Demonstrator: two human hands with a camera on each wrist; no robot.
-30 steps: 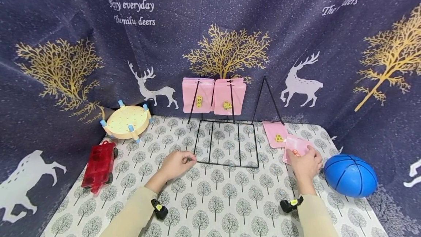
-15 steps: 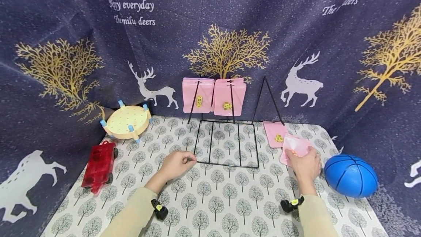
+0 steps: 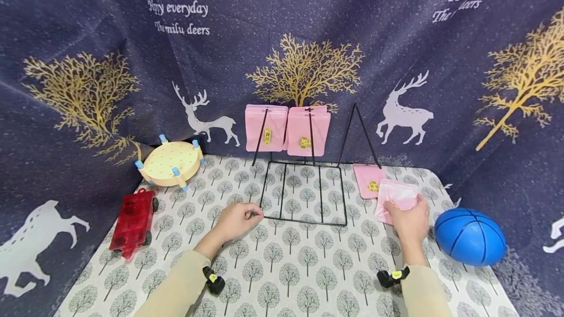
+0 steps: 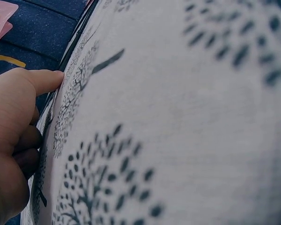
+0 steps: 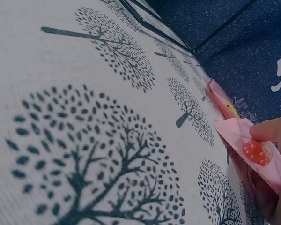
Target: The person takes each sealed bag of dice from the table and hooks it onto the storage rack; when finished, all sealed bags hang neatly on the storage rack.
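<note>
My right hand pinches a pink zip bag at the table's right side. In the right wrist view the thumb lies over the bag, and red dice with white dots show through it. A second pink bag with yellow dice lies flat just behind. My left hand, fingers curled, pinches the front left corner of a black wire display rack. From the rack's left and middle arms hang pink bags with yellow dice. The right-hand arm carries no bag.
A blue ball sits right of my right hand. At the left stand a red toy vehicle and a round cream board with blue-tipped pegs. A dark deer-print cloth hangs behind the tree-print tablecloth.
My right hand has shifted and tilted the bag it holds slightly up and left, covering more of the red dice in the head view. My left hand stays at the rack corner.
</note>
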